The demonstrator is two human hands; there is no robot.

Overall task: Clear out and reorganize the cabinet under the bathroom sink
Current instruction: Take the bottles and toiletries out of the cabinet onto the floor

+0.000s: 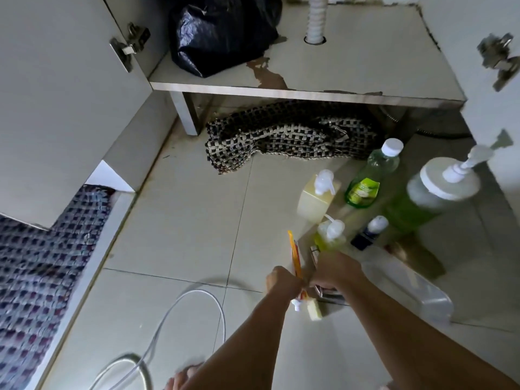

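The open under-sink cabinet has a worn shelf (351,68) holding a black plastic bag (222,32) beside the white drain hose (316,18). Low over the floor tiles, my left hand (282,281) grips a thin orange toothbrush-like stick (294,253) that points up. A red and white tube end (297,304) and a pale yellow block (315,312) show under that hand. Right beside it, my right hand (336,270) curls over a shiny metal object (330,295); what that object is I cannot tell.
On the floor to the right stand a square yellow pump bottle (316,198), a green bottle (371,178), a large green pump jar (430,192), a small pump bottle (330,235) and a dark blue bottle (368,233). A clear container (408,285) lies nearby. A checked mat (281,133) is bunched under the shelf; a white hose (183,319) loops left.
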